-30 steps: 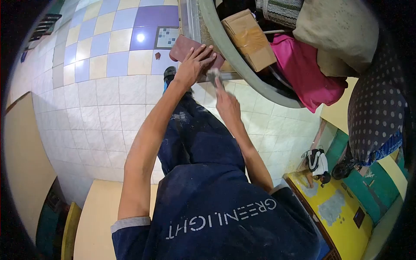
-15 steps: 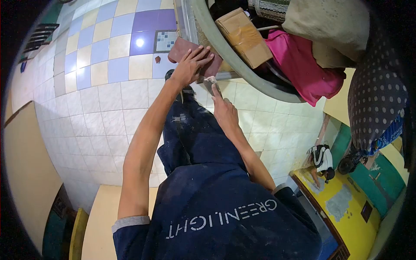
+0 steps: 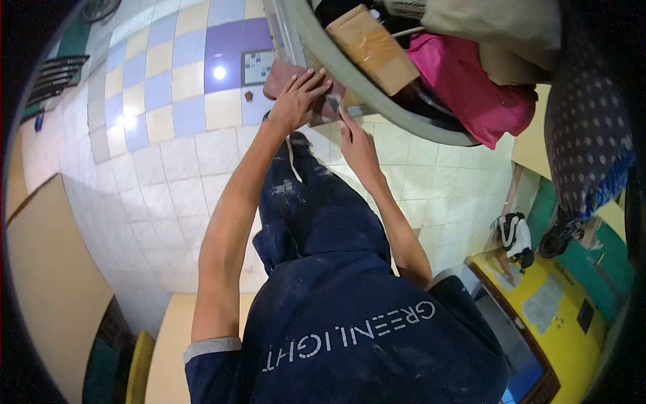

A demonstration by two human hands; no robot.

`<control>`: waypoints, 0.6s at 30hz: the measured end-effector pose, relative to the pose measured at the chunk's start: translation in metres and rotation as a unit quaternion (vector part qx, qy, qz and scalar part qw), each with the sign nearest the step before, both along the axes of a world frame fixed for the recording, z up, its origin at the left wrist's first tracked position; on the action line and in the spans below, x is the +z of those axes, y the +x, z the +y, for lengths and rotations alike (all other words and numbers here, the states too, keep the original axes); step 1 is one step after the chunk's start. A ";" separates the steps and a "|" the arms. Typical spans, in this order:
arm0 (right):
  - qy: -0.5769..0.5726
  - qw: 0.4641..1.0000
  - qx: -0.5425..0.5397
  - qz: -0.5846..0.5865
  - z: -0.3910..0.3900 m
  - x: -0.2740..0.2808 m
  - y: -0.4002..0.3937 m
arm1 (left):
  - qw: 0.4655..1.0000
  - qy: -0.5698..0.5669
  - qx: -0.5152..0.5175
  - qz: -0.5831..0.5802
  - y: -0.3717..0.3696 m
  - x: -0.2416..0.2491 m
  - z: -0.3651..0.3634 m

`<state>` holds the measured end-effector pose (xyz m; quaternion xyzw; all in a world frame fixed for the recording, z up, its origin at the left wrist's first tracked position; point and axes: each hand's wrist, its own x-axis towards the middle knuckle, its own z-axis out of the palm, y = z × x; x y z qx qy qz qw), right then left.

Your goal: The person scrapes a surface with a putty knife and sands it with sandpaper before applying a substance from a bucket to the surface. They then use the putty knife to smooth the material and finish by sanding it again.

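My left hand (image 3: pixel 296 104) lies on a reddish-brown sheet that looks like sandpaper (image 3: pixel 277 77), its fingers stretched out and spread across it. The sheet rests against the side of a framed clear panel by the round grey rim. My right hand (image 3: pixel 360 149) is closed around a putty knife (image 3: pixel 333 104), index finger extended along it. Its blade is over the right part of the sheet, close to my left fingertips; most of the handle is hidden. A small torn reddish-brown piece (image 3: pixel 249 96) lies on the tiled floor to the left.
A large grey-rimmed tub (image 3: pixel 410 128) at upper right holds a cardboard box (image 3: pixel 373 50), a pink cloth (image 3: pixel 464 87) and beige fabric. Dotted dark fabric (image 3: pixel 585 135) hangs at right. Another person (image 3: pixel 517 239) works at a yellow surface (image 3: pixel 572 316) at lower right.
My right hand has moved up and slightly right, carrying the putty knife from the sheet's lower edge onto the sheet. My left hand stays on the sheet. The view has shifted slightly.
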<state>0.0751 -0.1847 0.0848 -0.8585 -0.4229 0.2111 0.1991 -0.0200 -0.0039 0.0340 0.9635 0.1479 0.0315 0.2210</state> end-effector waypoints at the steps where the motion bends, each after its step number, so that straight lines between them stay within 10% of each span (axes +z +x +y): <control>1: 0.017 0.989 -0.051 0.134 -0.010 0.000 -0.001 | 1.000 -0.020 0.005 -0.022 0.000 0.004 0.002; 3: 0.018 0.845 -0.216 0.489 -0.027 0.033 -0.007 | 0.999 -0.016 -0.011 -0.025 -0.001 0.009 0.007; 6: 0.094 0.735 -0.243 0.626 -0.053 0.035 -0.018 | 0.998 0.012 -0.054 -0.023 -0.006 0.008 0.010; 18: 0.191 0.595 -0.306 0.718 -0.019 0.036 -0.073 | 0.988 0.026 -0.154 -0.017 -0.006 0.006 0.039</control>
